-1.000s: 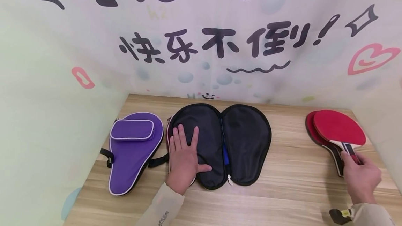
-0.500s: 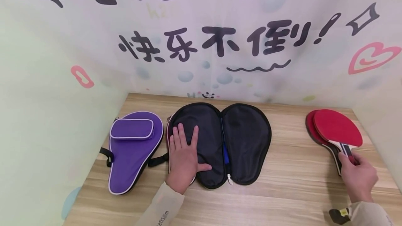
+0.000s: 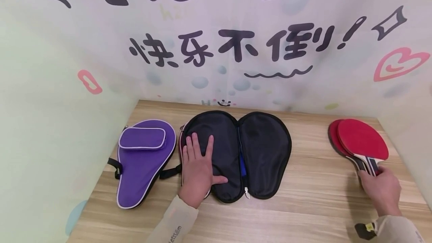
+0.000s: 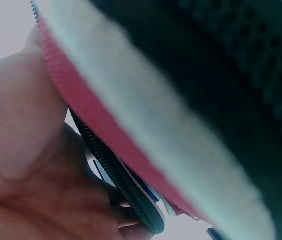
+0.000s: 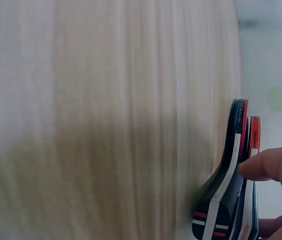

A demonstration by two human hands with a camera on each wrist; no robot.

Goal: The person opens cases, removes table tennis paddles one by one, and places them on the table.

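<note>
My left hand (image 3: 196,175) lies palm down with spread fingers on the left half of an unzipped paddle case (image 3: 264,153), its black lining facing up. Up close in the left wrist view, the left hand (image 4: 26,155) is beside the case's pink and white edge (image 4: 86,95). At the right, my right hand (image 3: 383,192) grips the handle of a red table tennis paddle (image 3: 362,138). Beneath it a second red paddle (image 3: 335,136) shows at its left side. From the right wrist, both paddles appear edge-on, a finger (image 5: 258,165) of that hand reaching the lower paddle's handle (image 5: 221,195).
A zipped purple paddle case (image 3: 145,171) with a small front pocket lies left of the unzipped one. A black strap (image 3: 170,173) sticks out between the cases. The wooden table (image 3: 276,220) meets a printed cloth backdrop (image 3: 216,85) at the back and sides.
My right hand has shifted slightly left with the upper paddle, bringing its handle closer over the lower paddle's handle. The left hand and both cases have stayed put.
</note>
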